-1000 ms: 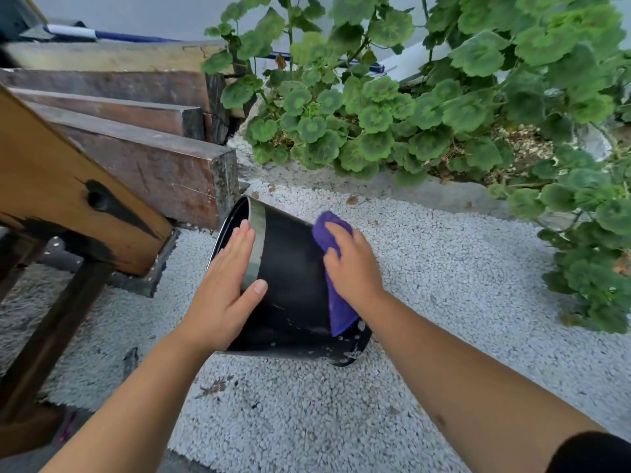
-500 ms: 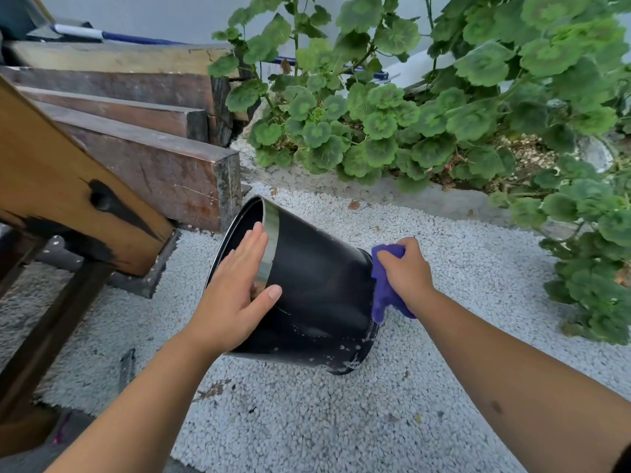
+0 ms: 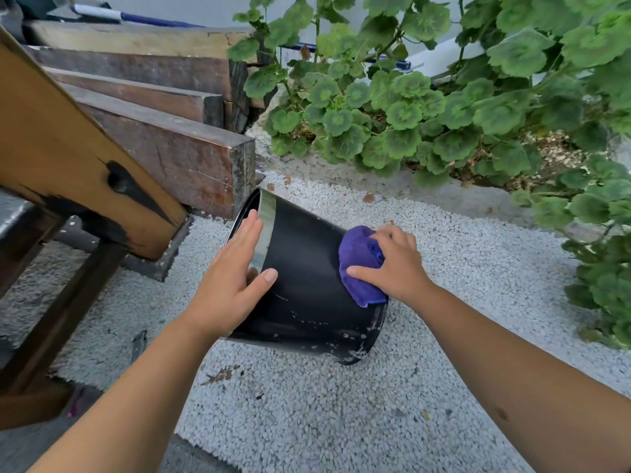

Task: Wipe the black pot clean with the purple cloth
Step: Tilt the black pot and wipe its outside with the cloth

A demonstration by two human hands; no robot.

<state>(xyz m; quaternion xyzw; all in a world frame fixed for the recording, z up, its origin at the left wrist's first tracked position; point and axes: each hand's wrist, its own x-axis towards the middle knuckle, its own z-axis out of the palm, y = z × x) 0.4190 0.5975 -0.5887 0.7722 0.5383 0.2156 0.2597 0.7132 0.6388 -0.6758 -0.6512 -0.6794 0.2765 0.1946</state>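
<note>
- Ground: white gravel [image 3: 341, 404] carries everything; there is no table. The black pot [image 3: 307, 295] lies tipped on its side on the gravel, base toward the near right, open mouth toward the far left and the timber.
- Left hand [image 3: 232, 285]: fingers straight and spread, palm pressed flat over the silver rim band [image 3: 264, 230], thumb laid along the pot wall. It steadies; it pinches nothing.
- Right hand [image 3: 392, 264]: its grip is closed on the bunched purple cloth [image 3: 358, 264], thumb in front, fingers curled over the top, pressing the wad against the upper wall near the base.
- Step in hand, as I judge it: mid-wipe of the outer wall, base end.
- Soil remaining: pale specks and streaks along the lower wall and the base edge [image 3: 345, 336]; the upper wall looks cleaner. Task partly done.
- Next move calls for: carrying the cloth down over the speckled band, probably rolling the pot under the left palm to bring that side up. Pressure must be firm, and the left hand must hold or the pot rolls on loose stones.
- Inside of the pot: not visible; condition unknown.
- Beyond: stacked timber beams [image 3: 164, 151] at the far left, geranium plants [image 3: 409, 107] along the far edge.
</note>
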